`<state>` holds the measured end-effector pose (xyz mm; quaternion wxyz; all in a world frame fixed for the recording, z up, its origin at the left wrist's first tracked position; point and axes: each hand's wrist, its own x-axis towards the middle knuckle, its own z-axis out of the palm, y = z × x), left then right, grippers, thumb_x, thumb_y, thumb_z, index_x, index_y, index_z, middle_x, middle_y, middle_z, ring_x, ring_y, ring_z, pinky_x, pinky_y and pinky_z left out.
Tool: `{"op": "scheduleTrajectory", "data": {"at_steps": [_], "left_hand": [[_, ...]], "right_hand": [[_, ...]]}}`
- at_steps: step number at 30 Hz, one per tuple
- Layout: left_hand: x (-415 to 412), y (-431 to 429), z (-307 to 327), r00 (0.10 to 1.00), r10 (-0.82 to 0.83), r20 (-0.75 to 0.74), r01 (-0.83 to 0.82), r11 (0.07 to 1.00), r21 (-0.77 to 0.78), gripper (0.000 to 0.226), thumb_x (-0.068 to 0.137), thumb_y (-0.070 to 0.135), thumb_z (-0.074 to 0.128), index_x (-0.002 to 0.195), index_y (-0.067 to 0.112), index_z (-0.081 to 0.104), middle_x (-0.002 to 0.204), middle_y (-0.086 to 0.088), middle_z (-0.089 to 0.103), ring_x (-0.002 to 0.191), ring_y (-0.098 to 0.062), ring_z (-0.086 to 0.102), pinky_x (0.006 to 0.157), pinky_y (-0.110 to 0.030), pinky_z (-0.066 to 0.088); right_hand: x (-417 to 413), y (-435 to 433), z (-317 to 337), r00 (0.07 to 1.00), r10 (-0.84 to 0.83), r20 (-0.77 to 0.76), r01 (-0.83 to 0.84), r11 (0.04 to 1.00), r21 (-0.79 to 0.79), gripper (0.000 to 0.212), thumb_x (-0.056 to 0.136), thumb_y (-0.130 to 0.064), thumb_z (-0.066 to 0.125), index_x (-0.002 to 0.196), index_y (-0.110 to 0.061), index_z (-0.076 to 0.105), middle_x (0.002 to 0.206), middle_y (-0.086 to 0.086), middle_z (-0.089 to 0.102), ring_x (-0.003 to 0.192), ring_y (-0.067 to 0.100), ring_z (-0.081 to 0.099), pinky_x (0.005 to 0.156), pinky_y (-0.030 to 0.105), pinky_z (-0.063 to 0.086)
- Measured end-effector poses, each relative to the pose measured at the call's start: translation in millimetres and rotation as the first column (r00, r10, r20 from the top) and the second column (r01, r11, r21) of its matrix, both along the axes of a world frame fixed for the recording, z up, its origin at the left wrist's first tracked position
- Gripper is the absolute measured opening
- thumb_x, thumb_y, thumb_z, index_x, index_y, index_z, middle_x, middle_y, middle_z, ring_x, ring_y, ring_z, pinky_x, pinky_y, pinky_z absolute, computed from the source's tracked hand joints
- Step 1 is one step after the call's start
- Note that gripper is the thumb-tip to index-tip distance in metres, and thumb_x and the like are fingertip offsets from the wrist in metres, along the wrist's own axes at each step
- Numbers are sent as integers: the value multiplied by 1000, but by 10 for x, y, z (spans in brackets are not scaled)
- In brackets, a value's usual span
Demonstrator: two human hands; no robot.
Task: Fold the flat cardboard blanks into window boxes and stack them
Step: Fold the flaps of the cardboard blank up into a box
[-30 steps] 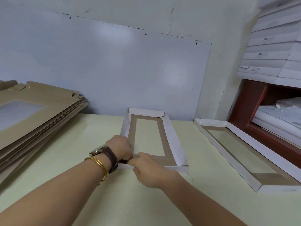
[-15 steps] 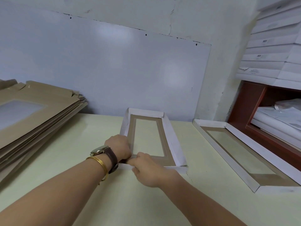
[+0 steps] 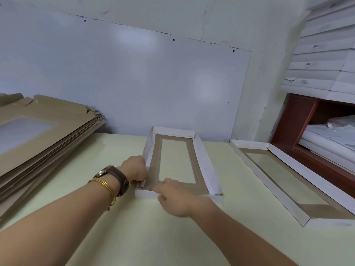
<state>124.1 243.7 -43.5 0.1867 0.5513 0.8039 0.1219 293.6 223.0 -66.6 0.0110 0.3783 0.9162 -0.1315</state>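
With one finished box (image 3: 324, 210) on our right and a thick pile of flat blanks (image 3: 57, 139) on our left, we judged the job barely begun; the half-folded box (image 3: 206, 167) lay on the table (image 3: 134, 237) ahead, our left hand (image 3: 135, 168) gripping its near-left corner, our right hand (image 3: 176, 196) pinching its near wall.

Cannot see fingertips of the left hand (image 3: 134, 169) at the window box (image 3: 206, 166) near left corner; cannot read labels (image 3: 308, 64) on far right white cartons (image 3: 318, 75).

We note blank stack (image 3: 57, 143) left on surface (image 3: 144, 237), half-folded box (image 3: 208, 169) centre, finished box (image 3: 299, 167) right, shelf (image 3: 292, 127) beyond it.
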Motion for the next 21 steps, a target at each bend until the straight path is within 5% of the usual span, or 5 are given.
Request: {"op": "scheduleTrajectory", "data": {"at_steps": [9,12,16,21], "left_hand": [[-90,42,-49,994,44,104,-46,999,19,15,75,-9,62,81,4,60,71,-13,64,57,-27,66,66,-34,60],[-126,47,-60,987,55,150,-58,998,13,24,75,-11,64,95,2,63,79,-14,62,58,-27,64,60,-34,59],[-111,41,-61,982,85,167,-84,996,-12,23,70,-2,75,79,6,56,77,-13,60,57,-24,63,48,-27,53],[-56,72,-75,991,77,113,-74,997,-26,35,64,8,82,77,12,50,82,-8,57,73,-25,64,73,-36,60]], "right_hand": [[-43,3,91,999,-32,34,35,996,-77,37,94,-9,34,125,-16,53,110,11,44,108,33,45,94,48,43],[-62,-5,113,997,-47,63,53,994,-92,40,93,-10,35,130,-19,49,117,12,45,110,33,45,95,50,43],[-84,-17,137,995,-46,89,56,992,-110,53,93,-11,35,143,-31,39,123,12,45,115,33,45,96,48,43],[-129,-27,187,994,-33,108,46,992,-121,64,92,-11,36,147,-42,29,128,11,47,114,33,49,95,45,46]]}}
